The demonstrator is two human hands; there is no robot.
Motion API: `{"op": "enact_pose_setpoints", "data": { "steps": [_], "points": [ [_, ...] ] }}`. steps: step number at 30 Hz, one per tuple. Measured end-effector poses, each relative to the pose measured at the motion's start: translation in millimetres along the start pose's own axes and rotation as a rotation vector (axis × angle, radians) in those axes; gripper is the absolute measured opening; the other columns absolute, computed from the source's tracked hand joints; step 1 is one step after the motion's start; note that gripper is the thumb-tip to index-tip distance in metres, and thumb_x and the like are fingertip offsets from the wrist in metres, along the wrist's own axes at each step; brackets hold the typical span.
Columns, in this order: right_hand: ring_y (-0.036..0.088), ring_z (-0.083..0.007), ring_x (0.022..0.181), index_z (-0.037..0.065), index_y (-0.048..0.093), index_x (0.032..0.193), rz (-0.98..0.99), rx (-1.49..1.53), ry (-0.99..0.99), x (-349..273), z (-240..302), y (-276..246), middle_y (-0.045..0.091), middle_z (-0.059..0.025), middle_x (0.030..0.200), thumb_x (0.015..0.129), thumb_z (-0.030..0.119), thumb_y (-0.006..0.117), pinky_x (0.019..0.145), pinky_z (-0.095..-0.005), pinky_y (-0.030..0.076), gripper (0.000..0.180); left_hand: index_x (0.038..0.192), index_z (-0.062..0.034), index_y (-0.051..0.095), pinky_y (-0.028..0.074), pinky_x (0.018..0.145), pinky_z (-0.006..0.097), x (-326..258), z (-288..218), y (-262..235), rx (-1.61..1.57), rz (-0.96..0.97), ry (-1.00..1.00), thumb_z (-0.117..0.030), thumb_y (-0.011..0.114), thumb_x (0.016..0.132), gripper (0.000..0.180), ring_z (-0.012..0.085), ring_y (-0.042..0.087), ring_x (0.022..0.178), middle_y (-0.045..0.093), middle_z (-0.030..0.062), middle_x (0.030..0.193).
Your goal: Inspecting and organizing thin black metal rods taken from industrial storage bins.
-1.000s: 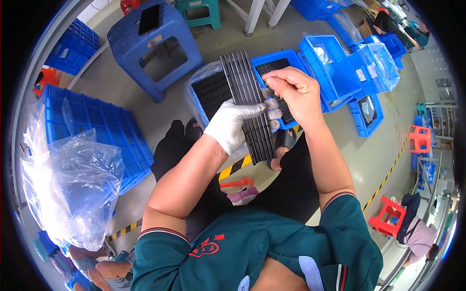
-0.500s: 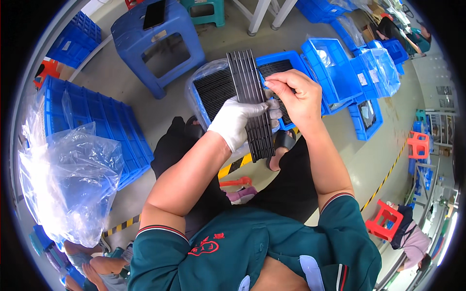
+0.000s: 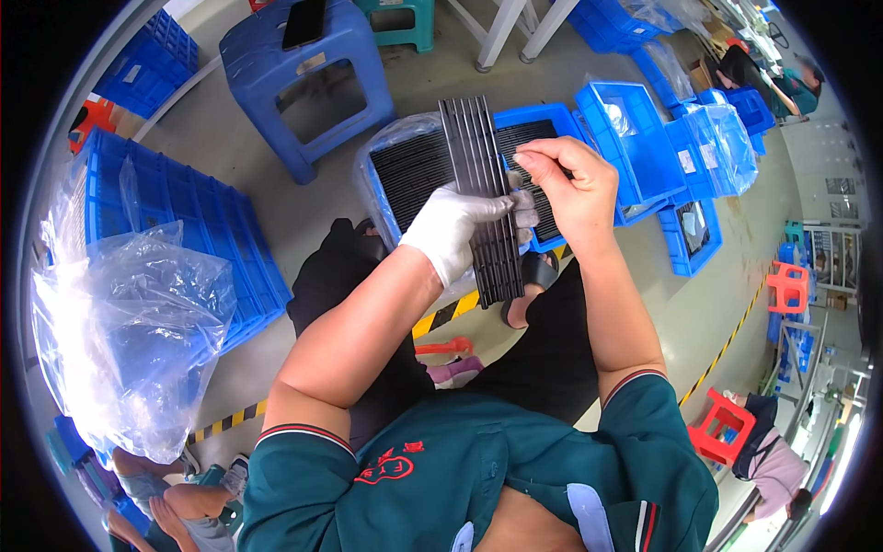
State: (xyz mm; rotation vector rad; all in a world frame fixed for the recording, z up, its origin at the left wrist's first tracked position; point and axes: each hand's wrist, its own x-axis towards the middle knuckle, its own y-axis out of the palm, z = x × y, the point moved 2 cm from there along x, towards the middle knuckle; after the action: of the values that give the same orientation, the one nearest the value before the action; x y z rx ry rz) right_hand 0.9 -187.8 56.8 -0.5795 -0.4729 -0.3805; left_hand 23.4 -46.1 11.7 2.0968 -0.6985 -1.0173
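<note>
My left hand (image 3: 452,228), in a white glove, is closed around a bundle of slim black rods (image 3: 478,175) lying side by side, thumb across the front and fingertips curled round the right edge. Bare and just right of the bundle, my right hand (image 3: 581,182) has thumb and forefinger pinched together; whatever sits in the pinch, if anything, is too small to make out. Below the bundle stand two blue bins holding more black rods: the left bin's rods (image 3: 412,175) fill it in rows, and the right bin (image 3: 526,114) is partly hidden by my hands.
Blue crates (image 3: 184,221) are stacked at the left beside a clear plastic bag (image 3: 138,340). A blue stool (image 3: 267,64) bearing a black phone (image 3: 304,23) stands ahead. Empty blue bins (image 3: 629,138) lean at the right. Red stools (image 3: 722,428) and other people are farther off.
My right hand has shifted slightly right and down beside the bundle, still pinched. The left hand keeps hold of the rods, and the whole view has shifted a little.
</note>
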Motion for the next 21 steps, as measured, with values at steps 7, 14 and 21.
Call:
{"op": "enact_pose_setpoints", "data": {
  "steps": [7,14,21],
  "points": [
    [0.058,-0.0142,0.057,0.004,0.07,0.08,0.021,-0.055,-0.049,-0.7,1.4,4.3,0.065,-0.0055,0.07,0.073,0.007,0.079,0.052,-0.0249,0.044,0.011,0.114,0.0026,0.057,0.058,0.076,0.039,-4.6,-3.1,2.1,0.025,-0.025,0.007,0.003,0.056,0.088,0.026,0.0262,0.068,0.088,0.066,0.0148,0.099],
    [0.058,-0.0237,0.057,0.006,0.066,0.074,0.066,-0.335,-0.271,-0.4,6.9,8.0,0.06,-0.0054,0.064,0.07,0.015,0.079,0.052,-0.0323,0.046,0.017,0.111,0.0021,0.058,0.058,0.074,0.038,0.9,0.8,-4.1,0.058,-0.043,0.075,0.005,0.056,0.086,0.025,0.0244,0.068,0.083,0.065,0.0123,0.095],
    [0.062,-0.0266,0.067,0.006,0.068,0.084,0.225,-0.18,-0.178,-1.2,0.3,8.7,0.065,-0.0083,0.076,0.075,0.009,0.073,0.06,-0.0339,0.05,0.011,0.109,0.0021,0.06,0.058,0.074,0.037,2.6,-1.8,-6.9,0.032,-0.061,0.073,0.003,0.056,0.087,0.023,0.0242,0.068,0.082,0.065,0.0121,0.094]
  ]
}}
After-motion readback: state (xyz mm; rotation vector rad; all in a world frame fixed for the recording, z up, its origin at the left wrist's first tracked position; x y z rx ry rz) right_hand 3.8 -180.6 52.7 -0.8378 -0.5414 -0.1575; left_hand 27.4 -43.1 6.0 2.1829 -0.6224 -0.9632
